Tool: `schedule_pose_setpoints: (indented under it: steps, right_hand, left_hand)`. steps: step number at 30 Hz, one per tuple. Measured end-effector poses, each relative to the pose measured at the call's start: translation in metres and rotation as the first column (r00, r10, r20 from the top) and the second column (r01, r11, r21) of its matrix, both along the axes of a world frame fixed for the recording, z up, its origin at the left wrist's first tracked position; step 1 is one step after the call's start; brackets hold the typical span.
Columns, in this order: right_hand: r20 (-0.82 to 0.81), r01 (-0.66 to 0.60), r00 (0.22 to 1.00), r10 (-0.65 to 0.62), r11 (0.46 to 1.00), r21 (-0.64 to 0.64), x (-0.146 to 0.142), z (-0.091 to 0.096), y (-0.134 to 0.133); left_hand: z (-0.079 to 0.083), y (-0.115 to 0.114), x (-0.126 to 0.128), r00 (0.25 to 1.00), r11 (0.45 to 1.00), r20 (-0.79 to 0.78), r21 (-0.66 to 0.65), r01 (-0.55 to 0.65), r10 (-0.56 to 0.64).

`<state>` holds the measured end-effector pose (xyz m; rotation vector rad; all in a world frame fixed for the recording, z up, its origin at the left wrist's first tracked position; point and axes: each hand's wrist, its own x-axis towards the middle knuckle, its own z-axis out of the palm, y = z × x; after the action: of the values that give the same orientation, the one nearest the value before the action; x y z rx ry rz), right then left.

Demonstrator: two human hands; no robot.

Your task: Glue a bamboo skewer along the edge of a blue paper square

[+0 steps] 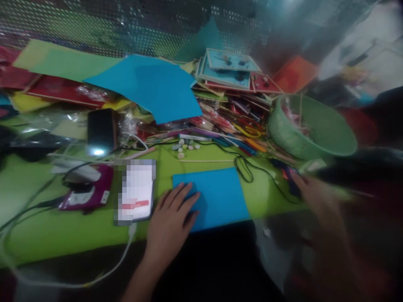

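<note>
My left hand (172,218) lies flat with fingers stretched out on the left part of a small blue paper sheet (220,197) on the lime-green table (63,226). My right hand (315,197) is smeared by motion at the right. Its fingers reach to a dark tool with a black cord (288,176) near the table edge. I cannot tell whether it grips the tool. A phone (136,191) lies just left of my left hand, with a white cable running off the table.
A green bowl (324,138) stands at the right. Coloured pencils and sticks (220,130) are heaped behind the sheet, with stacked cards (229,69) and a large blue sheet (154,86) further back. A black box (100,128) and a magenta item (88,191) with cables sit left.
</note>
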<state>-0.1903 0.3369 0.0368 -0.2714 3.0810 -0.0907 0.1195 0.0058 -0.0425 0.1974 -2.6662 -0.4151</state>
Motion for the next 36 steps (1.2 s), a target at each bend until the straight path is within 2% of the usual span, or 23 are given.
schedule_pose_setpoints:
  steps: [1, 2, 3, 4, 5, 6, 8, 11, 13, 14, 17, 19, 23, 25, 28, 30, 31, 36]
  right_hand:
    - [-0.030, 0.012, 1.000, -0.010, 0.998, 0.068, 0.003, 0.006, -0.003]
    - [-0.049, -0.016, 0.999, 0.020, 0.997, 0.072, 0.008, 0.012, -0.008]
    - [-0.106, -0.052, 0.993, 0.057, 0.997, 0.049, 0.013, 0.018, -0.017]
    - [-0.186, -0.132, 0.975, 0.124, 0.991, -0.031, 0.019, 0.023, -0.028]
    - [-0.195, -0.257, 0.953, 0.233, 0.961, -0.105, 0.024, 0.026, -0.042]
    - [-0.194, -0.387, 0.915, 0.354, 0.905, -0.174, 0.029, 0.028, -0.059]
    - [-0.149, -0.603, 0.797, 0.585, 0.754, -0.261, 0.033, 0.026, -0.096]
    - [-0.112, -0.751, 0.635, 0.764, 0.577, -0.320, 0.029, 0.012, -0.151]
    - [-0.076, -0.809, 0.557, 0.827, 0.519, -0.276, 0.026, 0.002, -0.181]
    - [-0.048, -0.831, 0.531, 0.846, 0.509, -0.225, 0.025, -0.002, -0.194]
    - [0.033, -0.859, 0.511, 0.859, 0.512, -0.017, 0.030, -0.006, -0.223]
    - [0.069, -0.859, 0.506, 0.860, 0.495, 0.129, 0.036, -0.004, -0.235]
    - [0.158, -0.845, 0.489, 0.858, 0.420, 0.333, 0.042, 0.002, -0.248]
    - [0.170, -0.834, 0.492, 0.854, 0.407, 0.372, 0.042, 0.003, -0.246]
    - [0.083, -0.835, 0.470, 0.879, 0.411, 0.366, 0.040, 0.002, -0.235]
    - [0.006, -0.858, 0.412, 0.911, 0.386, 0.340, 0.039, 0.001, -0.224]
    - [-0.024, -0.875, 0.370, 0.929, 0.357, 0.327, 0.038, 0.000, -0.218]
    - [-0.163, -0.934, 0.121, 0.979, 0.168, 0.315, 0.042, -0.003, -0.202]
  left_hand:
    - [0.000, 0.000, 0.000, 1.000, 1.000, 0.007, 0.010, -0.001, 0.001]
    - [0.000, 0.001, 0.000, 1.000, 1.000, 0.013, 0.021, -0.001, 0.001]
    - [0.001, 0.001, 0.000, 1.000, 1.000, 0.019, 0.030, -0.002, 0.001]
    - [0.001, 0.001, 0.000, 1.000, 0.999, 0.021, 0.038, -0.002, 0.001]
    - [0.001, 0.002, 0.000, 1.000, 0.999, 0.018, 0.046, -0.003, 0.003]
    - [0.001, 0.002, 0.000, 1.000, 0.998, 0.012, 0.056, -0.007, 0.006]
    - [0.002, 0.002, 0.000, 1.000, 0.997, -0.002, 0.077, -0.013, 0.014]
    - [0.004, 0.003, 0.001, 1.000, 0.994, -0.025, 0.110, -0.014, 0.017]
    - [0.006, 0.004, 0.002, 0.999, 0.992, -0.045, 0.125, -0.014, 0.019]
    - [0.007, 0.005, 0.003, 0.998, 0.991, -0.051, 0.131, -0.018, 0.024]
    - [0.010, 0.006, 0.003, 0.998, 0.989, -0.046, 0.142, -0.047, 0.054]
    - [0.010, 0.006, 0.002, 0.996, 0.987, -0.031, 0.142, -0.073, 0.078]
    - [0.005, 0.005, -0.001, 0.994, 0.983, -0.012, 0.155, -0.103, 0.106]
    - [0.003, 0.005, -0.001, 0.993, 0.981, -0.018, 0.159, -0.109, 0.113]
    - [0.003, 0.006, -0.001, 0.993, 0.979, -0.019, 0.168, -0.115, 0.120]
    - [0.004, 0.007, -0.001, 0.992, 0.977, -0.014, 0.174, -0.122, 0.126]
    - [0.005, 0.007, -0.001, 0.992, 0.976, -0.009, 0.175, -0.125, 0.129]
    - [0.005, 0.008, -0.002, 0.990, 0.976, 0.022, 0.167, -0.139, 0.137]
